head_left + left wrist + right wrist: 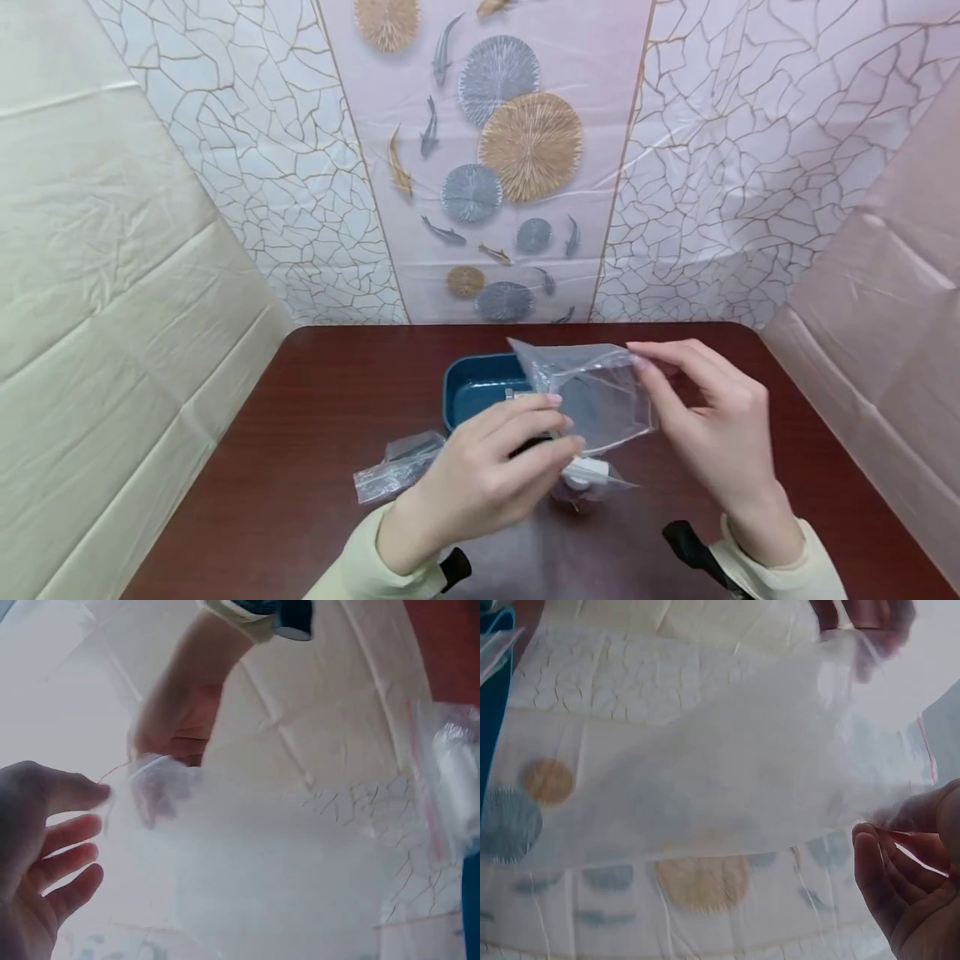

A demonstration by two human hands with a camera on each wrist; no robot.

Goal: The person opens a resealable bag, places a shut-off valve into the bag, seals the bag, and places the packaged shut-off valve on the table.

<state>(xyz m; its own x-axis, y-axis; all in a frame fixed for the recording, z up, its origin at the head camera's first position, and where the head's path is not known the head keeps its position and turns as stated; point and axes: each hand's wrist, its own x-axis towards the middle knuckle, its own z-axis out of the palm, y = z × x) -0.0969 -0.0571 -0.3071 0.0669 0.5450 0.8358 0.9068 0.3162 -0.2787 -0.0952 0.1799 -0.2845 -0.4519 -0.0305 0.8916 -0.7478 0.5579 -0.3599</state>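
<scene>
My right hand pinches the top edge of a clear plastic zip bag between thumb and fingers. The bag hangs spread out above the table, its mouth partly parted. The left hand is at the bag's other side, fingers extended and spread. In the left wrist view its thumb comes right up to the bag's edge, with the other fingers apart from one another. A red line runs along the bag's edge in the right wrist view. Below the hands lies another clear bag with a white-capped item in it, partly hidden.
A dark blue tray stands behind the hands, partly covered by the left hand and the bag; a small pale item shows in it. Another crumpled clear bag lies left of it on the dark red table. Patterned cloth walls surround the table.
</scene>
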